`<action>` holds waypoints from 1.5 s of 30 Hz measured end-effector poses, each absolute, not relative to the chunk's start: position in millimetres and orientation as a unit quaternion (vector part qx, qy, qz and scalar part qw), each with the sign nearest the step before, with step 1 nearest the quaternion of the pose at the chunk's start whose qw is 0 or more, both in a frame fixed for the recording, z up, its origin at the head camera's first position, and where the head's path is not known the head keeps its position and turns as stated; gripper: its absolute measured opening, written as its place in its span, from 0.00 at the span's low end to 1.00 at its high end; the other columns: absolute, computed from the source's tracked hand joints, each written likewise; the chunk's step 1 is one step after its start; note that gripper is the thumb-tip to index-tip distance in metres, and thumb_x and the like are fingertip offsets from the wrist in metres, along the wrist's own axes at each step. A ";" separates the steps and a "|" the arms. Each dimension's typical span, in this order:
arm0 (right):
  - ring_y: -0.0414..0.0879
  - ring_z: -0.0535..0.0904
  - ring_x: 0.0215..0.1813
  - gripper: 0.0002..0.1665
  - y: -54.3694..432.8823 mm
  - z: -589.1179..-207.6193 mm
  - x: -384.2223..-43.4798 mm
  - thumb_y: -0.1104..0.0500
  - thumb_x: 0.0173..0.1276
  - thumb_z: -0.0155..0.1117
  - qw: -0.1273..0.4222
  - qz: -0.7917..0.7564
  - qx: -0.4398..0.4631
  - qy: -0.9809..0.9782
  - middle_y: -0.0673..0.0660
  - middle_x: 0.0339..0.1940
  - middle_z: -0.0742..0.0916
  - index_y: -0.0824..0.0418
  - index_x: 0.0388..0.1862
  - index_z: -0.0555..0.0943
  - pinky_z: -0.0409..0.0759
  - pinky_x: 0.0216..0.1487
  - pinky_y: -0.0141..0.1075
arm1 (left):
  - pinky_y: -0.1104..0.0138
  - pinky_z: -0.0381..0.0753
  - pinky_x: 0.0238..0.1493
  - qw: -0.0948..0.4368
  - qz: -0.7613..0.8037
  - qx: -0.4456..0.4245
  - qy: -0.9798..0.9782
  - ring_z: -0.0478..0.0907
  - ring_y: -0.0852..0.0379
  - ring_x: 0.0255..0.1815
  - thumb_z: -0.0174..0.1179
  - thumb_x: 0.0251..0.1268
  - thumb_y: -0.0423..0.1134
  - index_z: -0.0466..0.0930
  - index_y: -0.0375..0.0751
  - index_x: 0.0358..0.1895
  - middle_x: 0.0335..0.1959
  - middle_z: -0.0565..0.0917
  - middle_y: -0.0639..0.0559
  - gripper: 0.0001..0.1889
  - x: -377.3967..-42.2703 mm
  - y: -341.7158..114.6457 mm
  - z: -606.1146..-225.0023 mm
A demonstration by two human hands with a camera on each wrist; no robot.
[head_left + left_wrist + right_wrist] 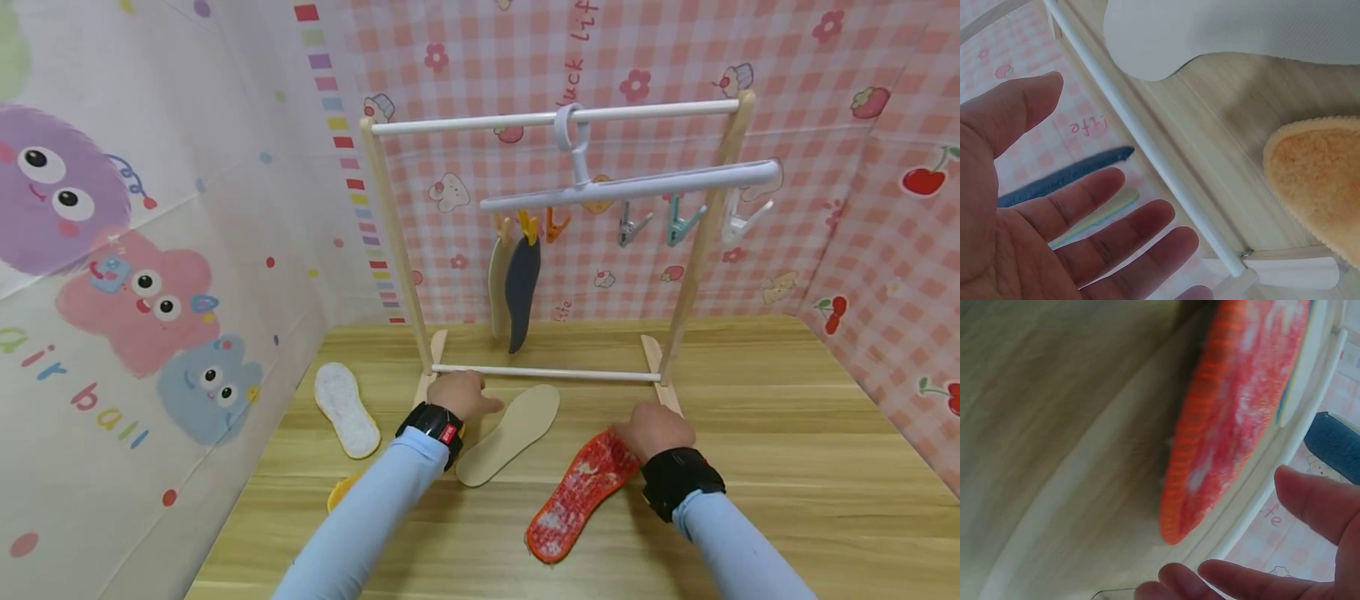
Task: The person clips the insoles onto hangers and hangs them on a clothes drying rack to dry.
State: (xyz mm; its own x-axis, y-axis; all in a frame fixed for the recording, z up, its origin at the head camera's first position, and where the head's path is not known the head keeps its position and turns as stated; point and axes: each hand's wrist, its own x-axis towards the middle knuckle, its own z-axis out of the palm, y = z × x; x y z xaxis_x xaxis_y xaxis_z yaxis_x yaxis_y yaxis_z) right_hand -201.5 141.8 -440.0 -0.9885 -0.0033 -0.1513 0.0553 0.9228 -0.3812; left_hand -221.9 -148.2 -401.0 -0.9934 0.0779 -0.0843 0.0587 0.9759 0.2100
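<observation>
My left hand (462, 395), fingers spread, hovers by the rack's lower bar, just left of a beige insole (513, 432) lying on the table. In the left wrist view its palm holds nothing. On the right, my right hand (658, 429) is at the far end of a red fuzzy insole (577, 500) with an orange edge. The right wrist view shows thumb and fingers apart around that insole's tip (1175, 531), not closed on it. A dark blue insole (522, 283) and a cream one (498, 287) hang from clothespins on the hanger (630, 188).
A wooden rack with a white top rail (465, 124) carries the hanger. An orange clip (556, 225), a grey clip (632, 225), a teal clip (682, 223) and a white clip (742, 222) hold nothing. A white insole (347, 410) and a partly hidden orange-yellow one (342, 492) lie left.
</observation>
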 end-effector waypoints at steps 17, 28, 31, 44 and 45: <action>0.48 0.73 0.22 0.33 149.5 -447.2 -195.0 0.33 0.64 0.62 0.092 -0.126 0.006 0.988 0.54 0.16 0.76 0.59 0.17 0.78 0.68 0.22 0.39 | 0.55 0.79 0.42 0.046 0.111 0.051 0.991 0.83 0.49 0.44 0.66 0.59 0.58 0.85 0.43 0.49 0.48 0.85 0.49 0.25 -220.8 -145.6 -403.5; 0.50 0.75 0.21 0.39 145.5 -455.3 -190.4 0.26 0.62 0.58 0.099 -0.106 -0.004 0.989 0.54 0.15 0.77 0.58 0.13 0.77 0.69 0.23 0.40 | 0.54 0.80 0.42 0.047 0.112 0.043 0.992 0.83 0.50 0.45 0.66 0.58 0.60 0.85 0.43 0.50 0.49 0.86 0.49 0.26 -219.6 -143.6 -405.5; 0.50 0.75 0.22 0.38 142.3 -456.0 -190.5 0.28 0.63 0.59 0.095 -0.106 -0.007 0.990 0.55 0.15 0.78 0.59 0.13 0.77 0.70 0.23 0.40 | 0.54 0.80 0.42 0.050 0.114 0.040 0.991 0.83 0.50 0.45 0.66 0.58 0.60 0.85 0.44 0.50 0.49 0.86 0.50 0.25 -218.5 -142.0 -405.9; 0.49 0.72 0.24 0.29 134.0 -460.3 -196.8 0.39 0.63 0.67 0.086 -0.171 -0.009 0.982 0.54 0.18 0.77 0.59 0.16 0.77 0.69 0.24 0.39 | 0.54 0.80 0.38 0.055 0.118 0.040 0.991 0.84 0.50 0.43 0.67 0.58 0.58 0.86 0.44 0.49 0.48 0.86 0.51 0.24 -217.5 -136.7 -407.3; 0.49 0.72 0.24 0.28 133.7 -460.3 -197.0 0.40 0.63 0.68 0.086 -0.178 -0.011 0.980 0.54 0.18 0.76 0.59 0.16 0.77 0.68 0.25 0.39 | 0.54 0.80 0.38 0.056 0.117 0.039 0.991 0.83 0.50 0.44 0.67 0.57 0.59 0.86 0.45 0.49 0.48 0.86 0.51 0.24 -217.7 -136.2 -407.6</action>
State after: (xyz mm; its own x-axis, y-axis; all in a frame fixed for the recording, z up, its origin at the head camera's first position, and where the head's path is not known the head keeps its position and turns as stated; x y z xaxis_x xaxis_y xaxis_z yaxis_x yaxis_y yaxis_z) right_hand -197.0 133.7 -460.3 -0.9848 -0.0522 -0.1654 0.0093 0.9364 -0.3507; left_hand -217.7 -136.2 -407.6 -0.9908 0.0897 -0.1012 0.0637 0.9698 0.2356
